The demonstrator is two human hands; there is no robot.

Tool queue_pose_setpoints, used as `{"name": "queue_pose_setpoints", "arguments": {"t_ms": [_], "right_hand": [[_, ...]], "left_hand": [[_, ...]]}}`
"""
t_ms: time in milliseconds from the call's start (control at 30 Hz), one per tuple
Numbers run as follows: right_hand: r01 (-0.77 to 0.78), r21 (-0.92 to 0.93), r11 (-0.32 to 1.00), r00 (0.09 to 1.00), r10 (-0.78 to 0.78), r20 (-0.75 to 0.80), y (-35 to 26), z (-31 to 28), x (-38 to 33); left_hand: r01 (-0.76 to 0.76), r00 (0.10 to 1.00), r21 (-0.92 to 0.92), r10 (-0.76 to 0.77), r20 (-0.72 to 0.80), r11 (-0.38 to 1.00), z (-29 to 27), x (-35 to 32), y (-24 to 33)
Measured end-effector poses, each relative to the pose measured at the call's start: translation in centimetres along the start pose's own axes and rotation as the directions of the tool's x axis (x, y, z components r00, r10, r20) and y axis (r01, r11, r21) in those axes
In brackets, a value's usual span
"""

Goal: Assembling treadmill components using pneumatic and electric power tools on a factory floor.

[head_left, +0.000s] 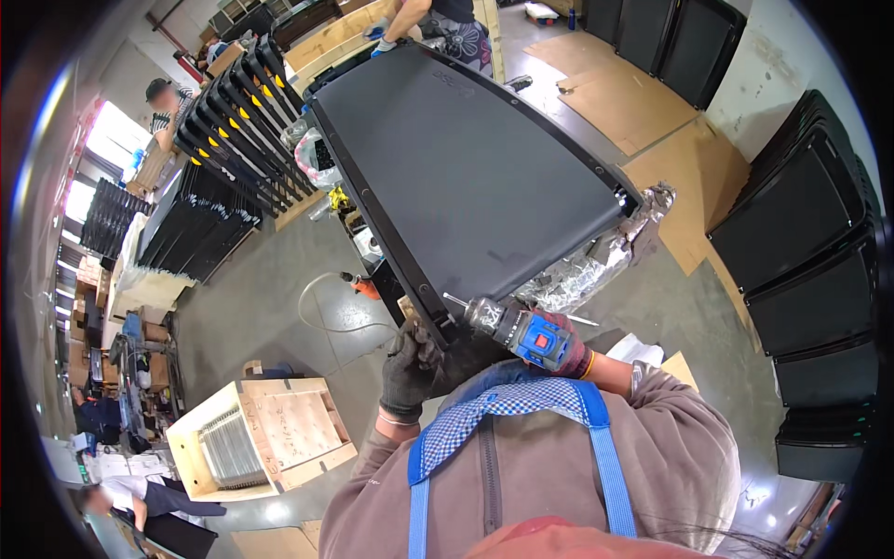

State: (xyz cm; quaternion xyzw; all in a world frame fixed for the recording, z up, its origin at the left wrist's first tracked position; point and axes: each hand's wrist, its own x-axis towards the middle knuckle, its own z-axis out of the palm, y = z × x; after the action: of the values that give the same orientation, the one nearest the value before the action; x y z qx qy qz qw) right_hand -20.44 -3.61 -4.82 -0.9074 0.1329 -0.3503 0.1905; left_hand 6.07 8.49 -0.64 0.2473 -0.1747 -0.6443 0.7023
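A large black panel with a raised, bolted rim lies in front of me, its narrow end near my body. My right hand, in a red and dark glove, grips a blue cordless drill. The drill's bit points left, over the panel's near edge close to the left corner. At that corner is my left hand in a dark grey glove, its fingers curled together; what they hold, if anything, is hidden. Crinkled silver foil lies under the panel's right side.
An orange-handled tool with a pale hose hangs left of the panel. A wooden crate of stacked plates stands on the floor at left. Black frames are racked behind it; black panels lean at right. Across the panel, a co-worker's gloved hand touches its far end.
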Motion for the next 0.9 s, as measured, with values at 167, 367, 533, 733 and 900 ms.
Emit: {"name": "queue_pose_setpoints", "arguments": {"t_ms": [167, 367, 533, 733, 900], "right_hand": [[-0.011, 0.04, 0.999, 0.999, 0.009, 0.048, 0.5, -3.0, 0.5], [-0.219, 0.315, 0.923, 0.973, 0.229, 0.006, 1.6, -6.4, -1.5], [-0.309, 0.421, 0.853, 0.937, 0.349, -0.019, 3.4, -8.8, -5.0], [-0.422, 0.483, 0.767, 0.875, 0.483, -0.003, 4.1, -12.0, -8.5], [-0.457, 0.432, 0.777, 0.839, 0.538, -0.081, 5.1, -13.8, -11.0]], "left_hand": [[0.063, 0.998, -0.178, -0.06, 0.019, 0.982, 3.4, 1.5, -2.1], [0.054, 0.997, -0.018, -0.055, -0.048, 0.998, 6.6, 3.5, -5.4], [0.076, 0.997, 0.079, -0.078, 0.028, 0.994, 7.8, 7.6, -8.2], [0.269, 0.963, 0.165, -0.269, -0.024, 0.949, 13.0, 11.3, -11.8], [0.371, 0.928, -0.005, -0.371, -0.019, 0.928, 16.8, 13.7, -14.7]]}}
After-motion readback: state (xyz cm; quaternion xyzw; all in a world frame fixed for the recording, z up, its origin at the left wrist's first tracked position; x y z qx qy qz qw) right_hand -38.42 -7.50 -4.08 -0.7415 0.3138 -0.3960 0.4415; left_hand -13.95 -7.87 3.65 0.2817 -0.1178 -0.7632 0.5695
